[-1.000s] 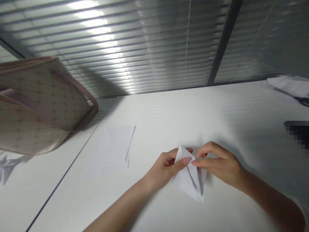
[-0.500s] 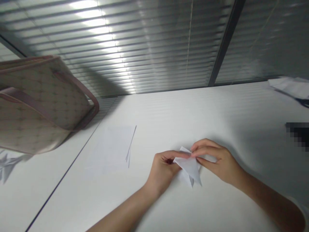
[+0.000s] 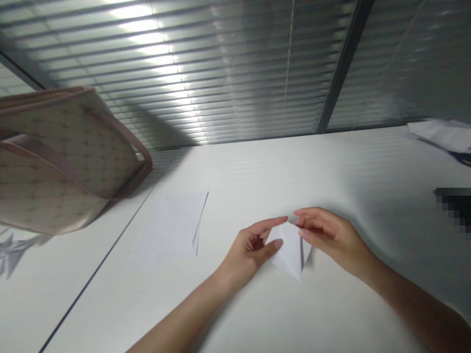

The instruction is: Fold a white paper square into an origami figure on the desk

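Pinching the flimsy, light folded white paper (image 3: 290, 250) by its left edge, the left hand (image 3: 252, 242) holds it over the white worktop (image 3: 294, 171). The right hand (image 3: 331, 240) curls at its far corner, grip unclear. Its soft creases are best held along the folds.

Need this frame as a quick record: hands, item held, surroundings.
left hand: left hand, thumb on folded white paper
right hand: right hand, fingertips on the paper's upper right edge
item shape: roughly diamond-shaped, layered folds
surface: white table
nearby: thin stack of white paper sheets, left of the hands
further left: beige patterned handbag with pink trim
behind: grey slatted window blinds
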`<control>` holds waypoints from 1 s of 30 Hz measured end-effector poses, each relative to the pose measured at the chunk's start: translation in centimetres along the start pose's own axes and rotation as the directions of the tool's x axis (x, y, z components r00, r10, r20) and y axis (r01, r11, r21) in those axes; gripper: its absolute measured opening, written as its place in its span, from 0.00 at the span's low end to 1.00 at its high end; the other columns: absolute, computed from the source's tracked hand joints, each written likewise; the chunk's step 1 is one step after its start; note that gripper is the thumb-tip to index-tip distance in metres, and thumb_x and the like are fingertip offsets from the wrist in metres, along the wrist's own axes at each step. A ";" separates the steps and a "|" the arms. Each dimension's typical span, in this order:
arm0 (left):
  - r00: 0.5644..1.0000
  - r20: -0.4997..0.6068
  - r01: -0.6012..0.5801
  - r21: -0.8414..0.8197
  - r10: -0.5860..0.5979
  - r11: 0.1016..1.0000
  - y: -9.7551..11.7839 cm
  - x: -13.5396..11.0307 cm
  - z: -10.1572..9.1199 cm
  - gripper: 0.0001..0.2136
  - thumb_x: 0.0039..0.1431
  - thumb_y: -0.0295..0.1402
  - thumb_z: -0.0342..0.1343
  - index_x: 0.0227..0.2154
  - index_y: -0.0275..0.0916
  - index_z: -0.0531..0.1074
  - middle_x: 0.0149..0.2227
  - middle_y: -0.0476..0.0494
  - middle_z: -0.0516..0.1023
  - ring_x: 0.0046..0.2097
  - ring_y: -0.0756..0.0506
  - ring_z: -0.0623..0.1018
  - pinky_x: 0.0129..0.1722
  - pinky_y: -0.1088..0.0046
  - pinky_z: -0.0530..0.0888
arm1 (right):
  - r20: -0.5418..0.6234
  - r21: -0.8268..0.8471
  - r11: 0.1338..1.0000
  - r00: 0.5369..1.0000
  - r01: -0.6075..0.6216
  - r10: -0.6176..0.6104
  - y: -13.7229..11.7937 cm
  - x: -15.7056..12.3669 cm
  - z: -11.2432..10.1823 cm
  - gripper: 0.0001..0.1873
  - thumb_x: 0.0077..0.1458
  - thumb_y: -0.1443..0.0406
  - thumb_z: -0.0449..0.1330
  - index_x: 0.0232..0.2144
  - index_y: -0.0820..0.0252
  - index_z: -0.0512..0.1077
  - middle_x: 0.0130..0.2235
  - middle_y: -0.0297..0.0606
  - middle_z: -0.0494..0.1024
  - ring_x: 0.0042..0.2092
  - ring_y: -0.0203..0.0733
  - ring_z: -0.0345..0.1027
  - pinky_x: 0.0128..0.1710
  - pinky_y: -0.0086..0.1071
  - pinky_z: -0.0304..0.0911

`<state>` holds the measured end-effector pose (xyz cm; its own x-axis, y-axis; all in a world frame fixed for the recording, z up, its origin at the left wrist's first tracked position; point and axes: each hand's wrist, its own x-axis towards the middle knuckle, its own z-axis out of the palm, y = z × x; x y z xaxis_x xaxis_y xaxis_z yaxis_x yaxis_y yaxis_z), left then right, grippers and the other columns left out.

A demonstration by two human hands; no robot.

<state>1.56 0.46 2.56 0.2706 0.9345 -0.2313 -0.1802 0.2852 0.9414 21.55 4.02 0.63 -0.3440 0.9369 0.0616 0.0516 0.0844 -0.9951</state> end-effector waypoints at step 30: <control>0.949 -0.313 0.049 0.001 -0.046 0.999 0.5 0.2 0.7 0.13 0.43 0.38 0.70 0.20 0.34 0.77 0.22 0.46 0.79 0.25 0.52 0.72 0.28 0.77 0.67 | 0.076 0.139 0.939 0.949 -0.315 0.307 -0.2 0.3 0.9 0.16 0.48 0.53 0.64 0.27 0.61 0.78 0.27 0.35 0.78 0.31 0.39 0.69 0.33 0.31 0.62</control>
<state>2.20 0.67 3.16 -0.0308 0.9399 -0.3400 -0.1653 0.3307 0.9291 20.60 4.02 0.80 -0.3821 0.8890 -0.2524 0.0263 -0.2626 -0.9645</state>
